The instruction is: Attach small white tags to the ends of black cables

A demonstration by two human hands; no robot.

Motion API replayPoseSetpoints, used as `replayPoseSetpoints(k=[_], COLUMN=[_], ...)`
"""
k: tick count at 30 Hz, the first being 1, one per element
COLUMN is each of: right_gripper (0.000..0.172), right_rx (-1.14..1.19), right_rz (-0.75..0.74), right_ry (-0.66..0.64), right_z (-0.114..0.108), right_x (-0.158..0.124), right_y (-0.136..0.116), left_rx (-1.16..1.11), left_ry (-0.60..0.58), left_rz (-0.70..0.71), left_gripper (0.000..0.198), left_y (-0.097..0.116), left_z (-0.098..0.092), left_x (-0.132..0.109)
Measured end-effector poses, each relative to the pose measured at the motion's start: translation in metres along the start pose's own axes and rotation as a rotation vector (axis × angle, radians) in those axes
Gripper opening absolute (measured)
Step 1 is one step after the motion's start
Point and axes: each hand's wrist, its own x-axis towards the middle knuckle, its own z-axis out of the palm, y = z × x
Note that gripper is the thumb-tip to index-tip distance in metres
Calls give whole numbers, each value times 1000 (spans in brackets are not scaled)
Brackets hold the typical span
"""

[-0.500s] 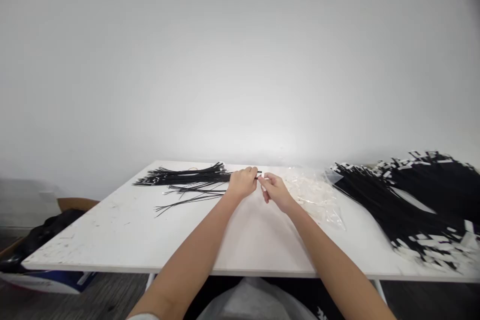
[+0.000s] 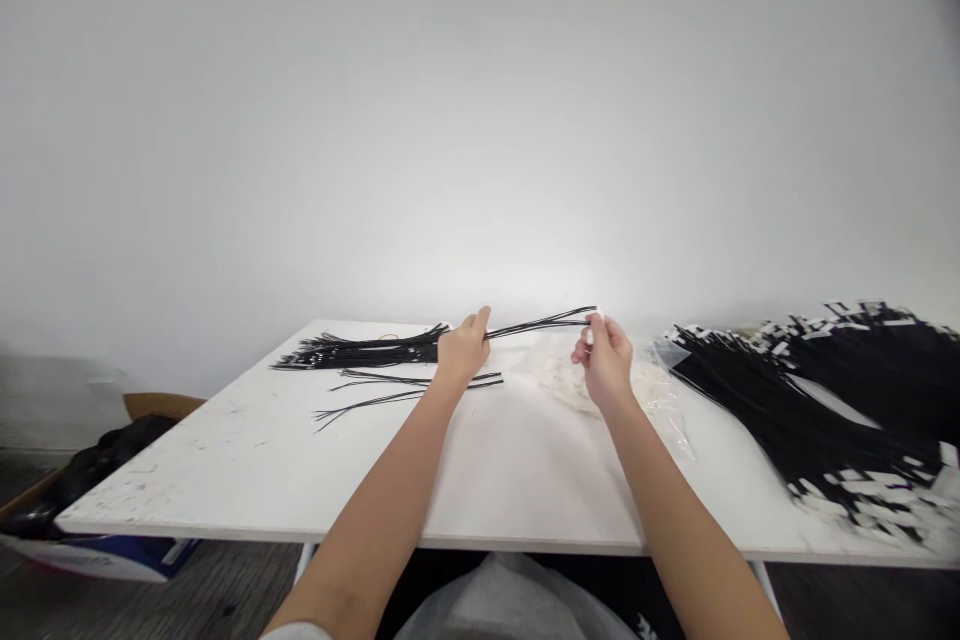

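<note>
Several thin black cables [image 2: 534, 324] stretch from my left hand [image 2: 463, 344] to my right hand [image 2: 607, 357], rising slightly to the right. My left hand is closed around them at mid-table. The fingertips of my right hand pinch their far end, where a small white piece shows; its exact kind is too small to tell. To the left lies a bundle of black cables [image 2: 360, 352], partly behind my left hand. A few loose cables [image 2: 390, 390] lie nearer to me, passing under my left forearm.
A clear plastic bag [image 2: 660, 415] with small pale pieces lies beneath and beside my right hand. Large piles of black cables [image 2: 750, 400] with white ends cover the right of the white table [image 2: 247, 480]. A box [image 2: 97, 555] stands on the floor at left.
My right hand has moved right and up, away from my left hand, and the cables now extend between them. My left hand has shifted slightly left.
</note>
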Motion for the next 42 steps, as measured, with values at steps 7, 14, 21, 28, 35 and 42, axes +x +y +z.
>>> replayPoseSetpoints(k=[7, 14, 21, 28, 35, 42], right_gripper=[34, 29, 31, 32, 35, 32], right_rx=[147, 266, 296, 243, 60, -19], right_rz=[-52, -36, 67, 245, 324, 404], right_ry=[147, 293, 296, 145, -163, -423], right_z=[-22, -42, -56, -35, -18, -6], right_x=[18, 32, 40, 29, 14, -1], right_y=[-15, -24, -25, -19, -7, 3], left_rx=[-35, -220, -768, -1203, -1352, -1522], left_ry=[-3, -113, -402, -1071, -592, -527], left_rz=[36, 384, 739, 501, 42, -183], left_gripper=[38, 27, 20, 37, 40, 35], left_y=[3, 31, 66, 72, 71, 64], left_z=[-7, -21, -29, -31, -6, 1], left_x=[-1, -23, -58, -57, -37, -26])
